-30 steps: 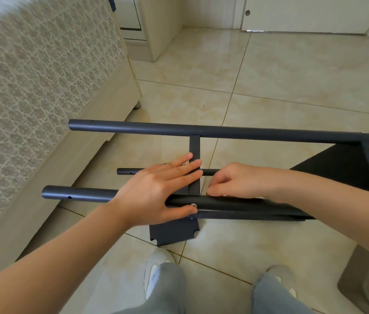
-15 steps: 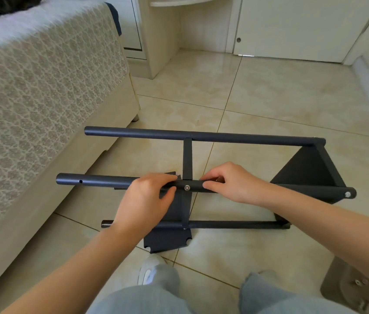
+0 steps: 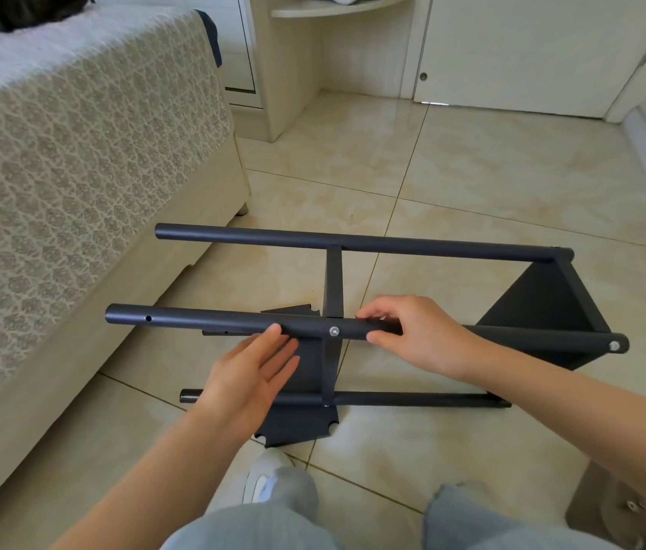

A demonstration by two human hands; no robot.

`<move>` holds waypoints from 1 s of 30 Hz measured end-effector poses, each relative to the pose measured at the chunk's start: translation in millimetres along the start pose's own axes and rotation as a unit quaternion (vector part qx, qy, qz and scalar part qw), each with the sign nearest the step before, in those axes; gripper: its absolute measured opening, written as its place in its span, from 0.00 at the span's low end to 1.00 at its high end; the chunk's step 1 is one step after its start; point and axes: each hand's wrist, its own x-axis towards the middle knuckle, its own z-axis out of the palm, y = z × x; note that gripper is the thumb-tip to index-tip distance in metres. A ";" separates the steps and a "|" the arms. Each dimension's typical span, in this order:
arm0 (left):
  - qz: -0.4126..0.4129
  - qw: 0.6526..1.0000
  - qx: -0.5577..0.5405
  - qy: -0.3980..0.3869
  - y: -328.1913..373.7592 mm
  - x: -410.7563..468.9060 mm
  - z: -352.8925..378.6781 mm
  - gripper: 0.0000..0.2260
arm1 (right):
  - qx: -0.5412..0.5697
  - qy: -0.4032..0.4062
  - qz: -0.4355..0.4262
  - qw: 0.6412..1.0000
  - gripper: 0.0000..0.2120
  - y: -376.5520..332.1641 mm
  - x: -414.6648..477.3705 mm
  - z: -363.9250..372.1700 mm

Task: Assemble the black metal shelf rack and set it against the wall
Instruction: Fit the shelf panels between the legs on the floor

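The black metal shelf rack [image 3: 373, 244] lies on its side on the tiled floor, three long tubes running left to right. A triangular shelf plate [image 3: 543, 311] sits at its right end and another plate [image 3: 301, 424] near the middle. My right hand [image 3: 412, 331] grips the nearest upper tube [image 3: 202, 321] just right of a silver screw [image 3: 334, 331]. My left hand [image 3: 251, 375] is off the tube, fingers straight, fingertips just touching its underside left of the screw.
A bed with a patterned cover [image 3: 75, 160] runs along the left, close to the rack's left tube ends. A cream cabinet [image 3: 293, 73] and a closed door [image 3: 531, 49] stand at the back. A grey piece with screws [image 3: 623, 506] lies at the lower right by my legs.
My left hand has let go of the near tube and opened, dropping just below it. My right hand keeps its grip beside the screw. The rack has stayed in place.
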 end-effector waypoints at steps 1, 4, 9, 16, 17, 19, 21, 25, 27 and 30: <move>0.011 1.000 -0.026 0.002 0.5 2.5 1.6 0.13 | -0.014 0.004 -0.002 1.000 0.11 -0.8 -0.7 -0.6; 0.028 0.997 -0.070 0.013 7.0 7.1 7.3 0.09 | -0.086 0.032 -0.002 0.996 0.10 -4.9 -4.4 -2.7; 0.007 0.995 -0.094 0.024 15.2 7.9 18.7 0.12 | -0.101 0.044 0.012 0.994 0.12 -8.8 -10.1 -8.9; 0.020 0.997 -0.075 0.008 29.0 6.2 42.8 0.17 | -0.066 0.055 0.027 0.996 0.12 -7.0 -9.3 -26.7; 0.028 0.997 -0.065 0.004 32.7 5.3 48.1 0.16 | -0.061 0.060 0.029 0.996 0.12 -7.0 -8.7 -30.0; 0.046 0.998 -0.043 -0.004 43.1 4.2 59.8 0.13 | -0.051 0.071 0.031 0.996 0.12 -8.1 -7.4 -38.4; 0.062 0.998 -0.021 -0.018 55.5 2.1 73.7 0.12 | -0.042 0.079 0.032 0.995 0.11 -10.3 -6.7 -49.0; 0.099 0.993 0.029 -0.052 78.1 -4.5 106.1 0.12 | -0.037 0.096 0.040 0.994 0.10 -15.9 -10.2 -73.5; 0.115 0.990 0.049 -0.066 87.5 -8.4 122.9 0.15 | -0.036 0.105 0.043 0.993 0.10 -18.8 -13.5 -84.3; 0.124 0.986 0.075 -0.084 97.5 -14.8 147.2 0.20 | -0.029 0.116 0.057 0.991 0.10 -20.4 -19.9 -96.3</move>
